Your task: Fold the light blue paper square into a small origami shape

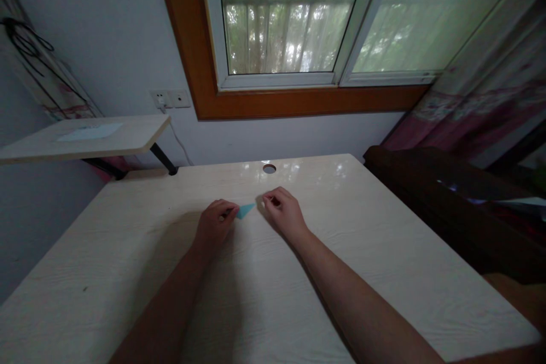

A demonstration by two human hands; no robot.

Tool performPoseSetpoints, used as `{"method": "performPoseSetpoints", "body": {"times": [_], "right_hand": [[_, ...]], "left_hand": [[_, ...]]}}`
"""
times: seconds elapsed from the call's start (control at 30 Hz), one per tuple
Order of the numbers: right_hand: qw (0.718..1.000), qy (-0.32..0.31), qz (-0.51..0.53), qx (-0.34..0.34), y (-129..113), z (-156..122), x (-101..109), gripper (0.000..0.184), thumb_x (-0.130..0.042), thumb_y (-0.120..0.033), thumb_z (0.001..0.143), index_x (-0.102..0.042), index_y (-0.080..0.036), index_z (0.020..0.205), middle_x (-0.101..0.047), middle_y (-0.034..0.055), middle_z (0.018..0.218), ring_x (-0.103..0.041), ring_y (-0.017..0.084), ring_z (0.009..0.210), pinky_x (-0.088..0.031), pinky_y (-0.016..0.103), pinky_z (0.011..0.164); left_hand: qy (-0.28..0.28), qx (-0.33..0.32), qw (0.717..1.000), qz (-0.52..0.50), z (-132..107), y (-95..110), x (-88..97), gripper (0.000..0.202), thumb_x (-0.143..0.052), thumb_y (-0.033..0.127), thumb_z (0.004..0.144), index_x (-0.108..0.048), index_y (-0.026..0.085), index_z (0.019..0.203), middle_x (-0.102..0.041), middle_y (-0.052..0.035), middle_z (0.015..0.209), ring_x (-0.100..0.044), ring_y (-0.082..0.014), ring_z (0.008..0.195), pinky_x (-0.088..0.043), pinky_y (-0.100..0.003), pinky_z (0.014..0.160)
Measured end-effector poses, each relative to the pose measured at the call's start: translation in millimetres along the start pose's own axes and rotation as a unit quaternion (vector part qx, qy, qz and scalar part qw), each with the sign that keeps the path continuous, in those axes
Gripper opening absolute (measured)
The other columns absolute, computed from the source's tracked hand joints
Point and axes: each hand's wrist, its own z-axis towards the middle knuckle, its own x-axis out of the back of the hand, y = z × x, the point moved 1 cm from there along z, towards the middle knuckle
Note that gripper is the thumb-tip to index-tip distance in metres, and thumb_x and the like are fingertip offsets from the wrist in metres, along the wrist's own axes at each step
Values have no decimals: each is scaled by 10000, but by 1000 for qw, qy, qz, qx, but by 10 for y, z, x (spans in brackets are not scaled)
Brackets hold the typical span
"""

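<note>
A small folded piece of light blue paper (245, 210) lies between my two hands on the pale wooden desk (128, 250). My left hand (215, 223) has its fingers curled and pinches the paper's left end. My right hand (282, 211) is curled too, with its fingertips pinched at the paper's pointed right tip. Most of the paper under my left fingers is hidden.
A round cable hole (269, 168) sits near the desk's far edge. A raised side shelf (85, 136) with a pale sheet stands at the back left. A wall socket (169, 99) and a window (298, 17) are behind. Dark furniture (447, 205) borders the right side.
</note>
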Motion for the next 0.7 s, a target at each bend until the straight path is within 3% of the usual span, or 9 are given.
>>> {"method": "performPoseSetpoints", "body": {"times": [0.17, 0.27, 0.43, 0.7], "right_hand": [[992, -94, 61, 61, -229, -47, 3, 161, -564, -297, 935, -680, -210, 1007, -651, 60, 902, -590, 188, 856, -459, 314, 781], [985, -132, 83, 80, -311, -67, 24, 226, -463, -279, 988, -674, -223, 1046, -666, 63, 948, -593, 185, 906, -452, 328, 839], [986, -142, 51, 66, -282, -76, -2, 172, -547, -322, 950, -670, -214, 1002, -667, 58, 880, -590, 189, 835, -458, 323, 776], [987, -140, 41, 71, -203, -78, -80, 178, -524, -310, 963, -672, -212, 951, -666, 54, 872, -596, 184, 850, -456, 313, 803]], "left_hand": [[-18, -12, 1000, -5, -6, 38, -10, 185, -537, 316, 931, -667, 206, 859, -660, -44, 832, -608, -187, 802, -490, -301, 748], [-15, -14, 1000, 1, -6, 42, -13, 182, -534, 313, 932, -655, 202, 853, -650, -44, 827, -604, -186, 793, -490, -307, 759], [-13, -22, 1000, 8, -12, 29, -23, 166, -534, 285, 923, -650, 203, 837, -645, -43, 822, -604, -186, 794, -492, -309, 765], [-27, -47, 998, 21, -24, 43, -16, 182, -503, 292, 937, -644, 208, 860, -637, -48, 826, -593, -194, 819, -467, -324, 805]]}}
